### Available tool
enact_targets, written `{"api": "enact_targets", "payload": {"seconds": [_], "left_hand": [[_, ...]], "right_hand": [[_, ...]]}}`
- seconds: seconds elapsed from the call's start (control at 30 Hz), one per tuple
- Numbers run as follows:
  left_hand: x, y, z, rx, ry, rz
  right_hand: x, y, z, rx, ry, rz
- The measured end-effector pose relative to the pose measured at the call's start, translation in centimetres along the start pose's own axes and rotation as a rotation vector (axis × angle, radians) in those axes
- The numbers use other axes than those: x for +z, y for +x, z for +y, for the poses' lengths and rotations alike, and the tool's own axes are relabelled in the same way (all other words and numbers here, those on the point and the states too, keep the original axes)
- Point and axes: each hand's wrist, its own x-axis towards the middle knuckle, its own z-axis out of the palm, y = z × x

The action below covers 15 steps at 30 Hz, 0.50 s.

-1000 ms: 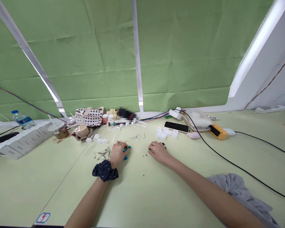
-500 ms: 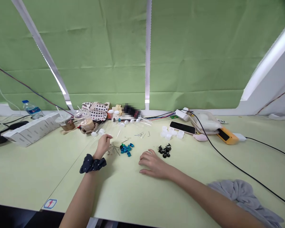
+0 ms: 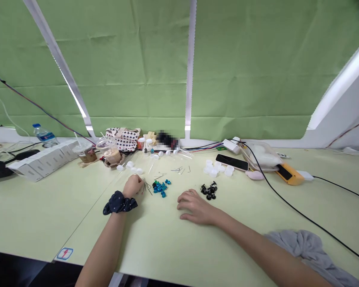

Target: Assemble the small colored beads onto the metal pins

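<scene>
Beside the pile of thin metal pins point(image 3: 147, 186), my left hand point(image 3: 133, 186) is curled closed, knuckles up. Its fingertips are turned away, so I cannot make out what they hold, if anything. A dark dotted scrunchie point(image 3: 119, 202) circles that wrist. Just right of the pins lies a heap of shiny blue pieces point(image 3: 160, 188). My right hand point(image 3: 194, 206) rests palm down on the table, fingers loosely bent and apart, holding nothing visible. Close to it is a cluster of black, flat-headed pieces point(image 3: 209, 190). Several more loose pins point(image 3: 179, 170) lie farther back.
White round caps point(image 3: 129, 164) lie behind my left hand; translucent white caps point(image 3: 214, 173) sit near a phone point(image 3: 231, 162). Drink cups point(image 3: 110, 154) and a row of white boxes point(image 3: 44, 161) stand left. A black cable point(image 3: 290, 205) and a yellow meter point(image 3: 290, 174) are right.
My left hand has drawn slightly toward me and its fingers have curled in, uncovering more white caps behind it. My right hand stays in place. The view has shifted a little.
</scene>
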Motion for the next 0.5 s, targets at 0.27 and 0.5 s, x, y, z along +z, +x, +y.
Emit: {"api": "enact_targets", "payload": {"seconds": [0.27,0.5], "left_hand": [[-0.4,-0.3,1.6,0.073,-0.096,0.126],[-2.4,-2.5,7.4,0.291,-0.48,0.147]], "right_hand": [[0.3,-0.2,1.3,0.069,-0.031,0.084],[0.3,0.5,1.6,0.184,0.148,0.377]]}}
